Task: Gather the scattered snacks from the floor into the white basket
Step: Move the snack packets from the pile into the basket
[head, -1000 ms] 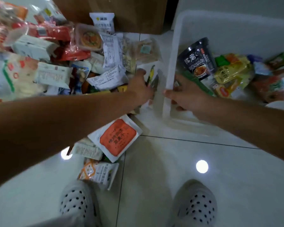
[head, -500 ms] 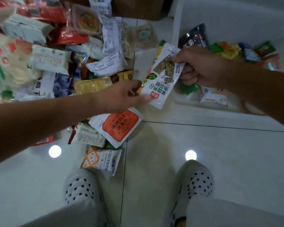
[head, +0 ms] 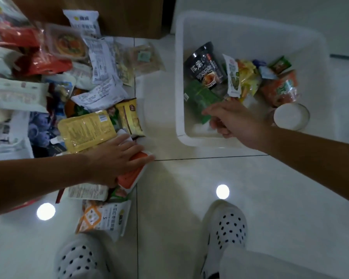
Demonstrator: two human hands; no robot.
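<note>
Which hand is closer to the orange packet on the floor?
Left. The left hand rests right on the orange packet. The right hand is off to the side, over the basket, holding nothing.

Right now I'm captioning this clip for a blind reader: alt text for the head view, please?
A person's left hand lies flat on an orange-and-white packet beside a heap of snacks on a tiled floor, while the empty right hand hovers over a white basket already holding several snacks.
</note>
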